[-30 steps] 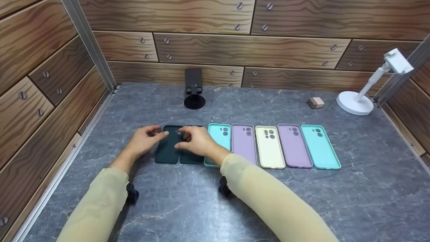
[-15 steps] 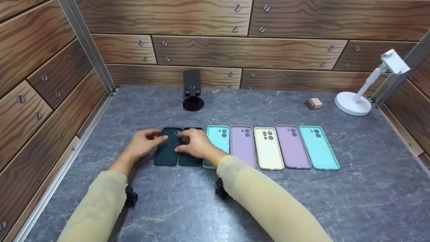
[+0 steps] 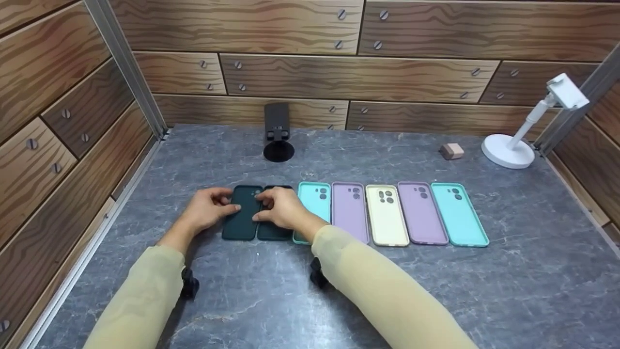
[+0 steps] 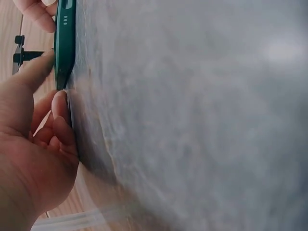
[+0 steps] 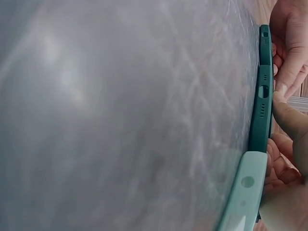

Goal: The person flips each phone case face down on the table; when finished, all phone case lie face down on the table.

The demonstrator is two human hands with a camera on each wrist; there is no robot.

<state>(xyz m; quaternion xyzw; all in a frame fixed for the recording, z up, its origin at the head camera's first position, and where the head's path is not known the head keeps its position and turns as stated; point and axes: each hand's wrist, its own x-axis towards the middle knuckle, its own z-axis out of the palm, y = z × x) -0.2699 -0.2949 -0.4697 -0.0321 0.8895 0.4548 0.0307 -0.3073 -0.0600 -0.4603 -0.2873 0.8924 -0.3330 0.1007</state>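
Note:
A dark green phone case (image 3: 240, 220) lies flat at the left end of a row. Along its left edge are the bent fingers of my left hand (image 3: 206, 208), with the thumb over its face; the left wrist view has them pinching that edge. A second dark green phone case (image 3: 273, 231) lies close beside it, partly under my right hand (image 3: 286, 209). The right thumb and index finger point at the seam between both dark cases, and the other right fingers are curled. Whether they grip an edge is hidden. To the right comes a turquoise phone case (image 3: 314, 198), partly covered by the right wrist.
Further along the row lie a purple case (image 3: 349, 213), a cream case (image 3: 387, 220), another purple case (image 3: 424, 218) and a turquoise case (image 3: 462, 220). Behind stand a black phone stand (image 3: 278, 140), a small beige block (image 3: 452, 151) and a white stand (image 3: 508, 151). Wood-patterned walls enclose the table.
The left thumb has slid a little toward the near end of the first dark case. The right hand and the cases keep their places; the head view has tilted slightly.

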